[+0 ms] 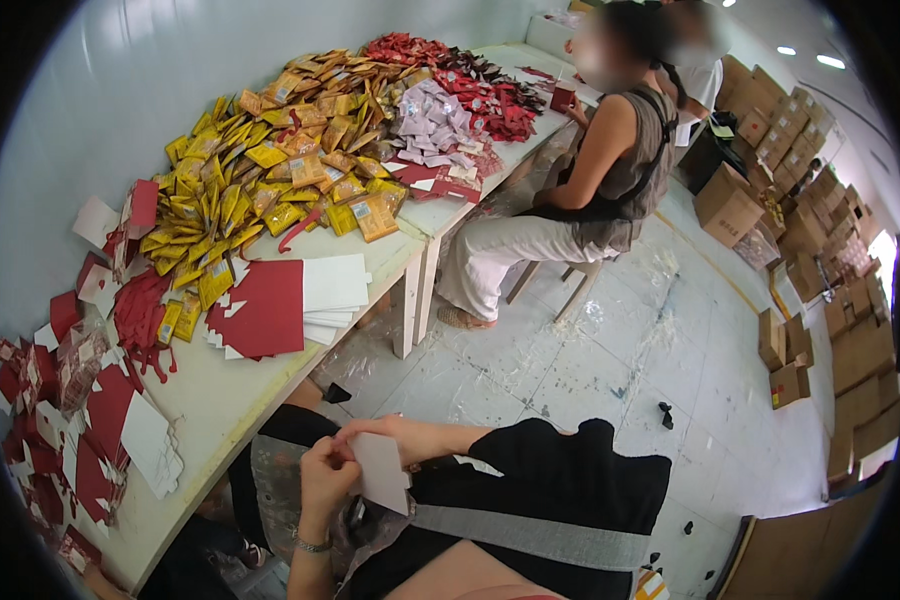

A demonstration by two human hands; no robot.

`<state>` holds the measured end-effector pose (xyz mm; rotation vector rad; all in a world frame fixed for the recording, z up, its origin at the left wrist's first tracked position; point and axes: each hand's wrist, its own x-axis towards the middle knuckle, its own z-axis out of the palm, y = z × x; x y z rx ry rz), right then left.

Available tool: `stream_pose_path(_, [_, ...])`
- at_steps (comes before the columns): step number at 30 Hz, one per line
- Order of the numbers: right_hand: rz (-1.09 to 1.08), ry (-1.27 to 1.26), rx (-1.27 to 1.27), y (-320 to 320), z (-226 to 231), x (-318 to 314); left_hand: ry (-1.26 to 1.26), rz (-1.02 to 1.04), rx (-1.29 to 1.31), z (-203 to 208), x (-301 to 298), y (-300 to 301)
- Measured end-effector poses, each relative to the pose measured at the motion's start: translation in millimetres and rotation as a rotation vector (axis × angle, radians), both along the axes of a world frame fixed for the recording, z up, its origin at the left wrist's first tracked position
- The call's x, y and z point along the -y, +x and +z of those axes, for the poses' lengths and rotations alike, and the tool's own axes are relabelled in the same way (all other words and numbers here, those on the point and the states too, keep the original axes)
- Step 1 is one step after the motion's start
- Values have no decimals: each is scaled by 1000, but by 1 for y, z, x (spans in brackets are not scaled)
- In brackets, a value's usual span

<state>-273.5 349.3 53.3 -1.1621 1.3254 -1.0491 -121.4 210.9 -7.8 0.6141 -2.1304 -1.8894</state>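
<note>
A small white cardboard piece [382,472], seemingly a box blank, is held upright above my lap. My left hand [327,478] is closed at its left edge, with fingers curled. Along its top edge my right hand [390,432] pinches it, the fingers partly hidden behind the card. On the table to the left lies a stack of red and white box blanks [270,305]. Another fan of white and red blanks [150,445] lies nearer to me, beside a bunch of red ribbons [145,310].
The long white table [220,420] bears a heap of yellow packets [220,190], orange packets [315,110], pale lilac packets [438,120] and red packets [410,50]. A co-worker [610,150] sits farther along, holding a small red box [562,99]. Brown cartons [727,205] are piled at the right.
</note>
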Motion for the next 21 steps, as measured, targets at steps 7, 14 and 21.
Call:
stream_pose_path(7, [-119,-128,7,-7,-39,14,247,-44,105,4,21,-8])
stream_pose_path(14, [-290,18,-217,-41,-28,6,-787,-260,-67,32,25,-71])
stream_pose_path(21, [-531,-109,56,-64,-45,3,147,-280,148,9,44,-119])
